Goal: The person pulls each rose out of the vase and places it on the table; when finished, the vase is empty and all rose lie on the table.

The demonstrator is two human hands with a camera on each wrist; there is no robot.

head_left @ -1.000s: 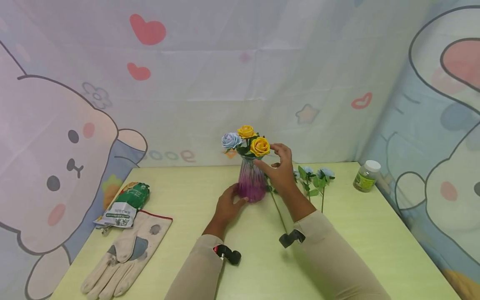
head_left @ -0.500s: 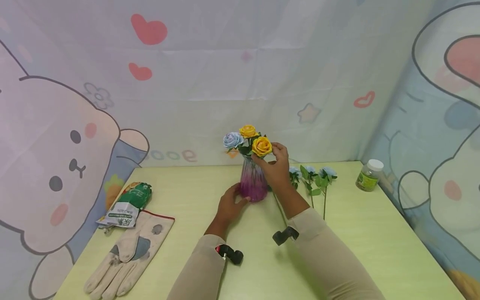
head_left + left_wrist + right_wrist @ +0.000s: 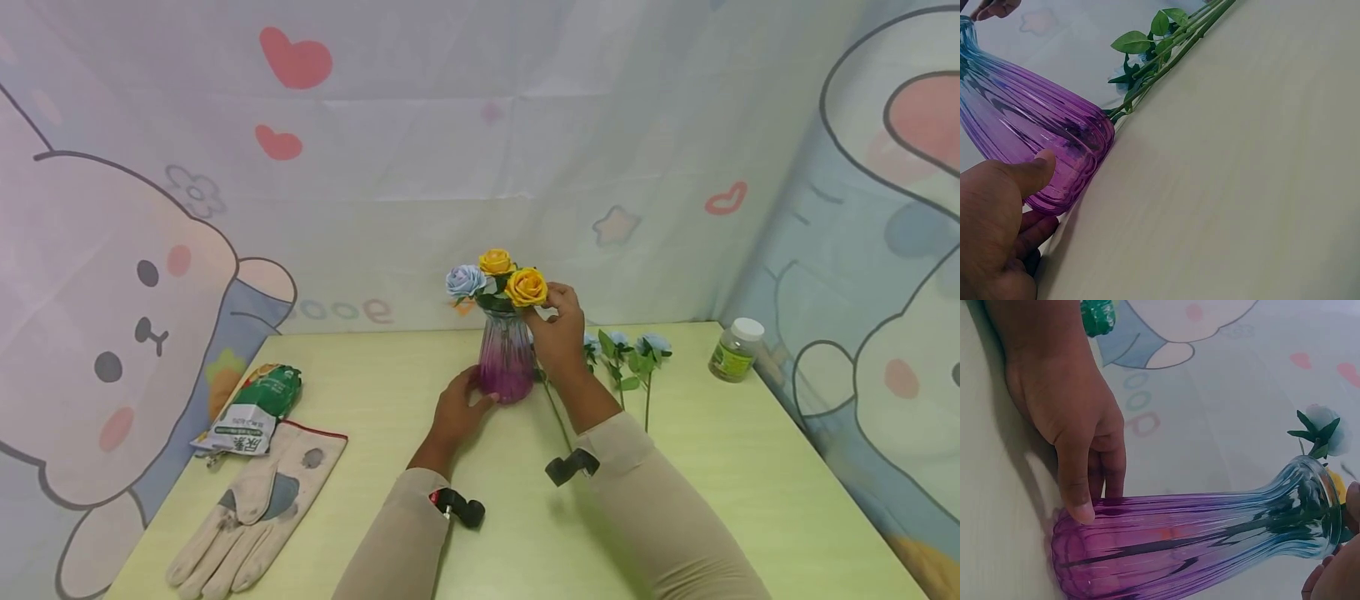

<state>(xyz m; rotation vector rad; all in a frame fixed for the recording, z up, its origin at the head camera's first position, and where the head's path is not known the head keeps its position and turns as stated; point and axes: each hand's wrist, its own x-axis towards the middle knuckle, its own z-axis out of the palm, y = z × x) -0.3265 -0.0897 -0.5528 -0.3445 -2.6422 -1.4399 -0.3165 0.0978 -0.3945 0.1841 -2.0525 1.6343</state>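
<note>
A ribbed glass vase (image 3: pixel 506 362), purple at the base and bluish at the neck, stands upright on the table. My left hand (image 3: pixel 457 408) grips its base, with the thumb (image 3: pixel 1036 174) on the near side. In the vase are a pale blue rose (image 3: pixel 466 281), a yellow rose (image 3: pixel 496 262) at the back and another yellow rose (image 3: pixel 527 287) at the front right. By the rim, my right hand (image 3: pixel 562 333) pinches the front yellow rose just under its bloom; the fingertips are partly hidden. Dark stems show through the glass in the right wrist view.
Several blue roses (image 3: pixel 654 343) with green leaves lie on the table (image 3: pixel 720 483) right of the vase. A white-capped jar (image 3: pixel 732 354) stands at the back right. On the left are a green-and-white packet (image 3: pixel 255 410) and a pale work glove (image 3: pixel 262 508). A printed cloth hangs behind.
My right hand has shifted from beside the vase neck up to the front yellow rose, which has risen slightly and moved right. The left hand stays at the vase base.
</note>
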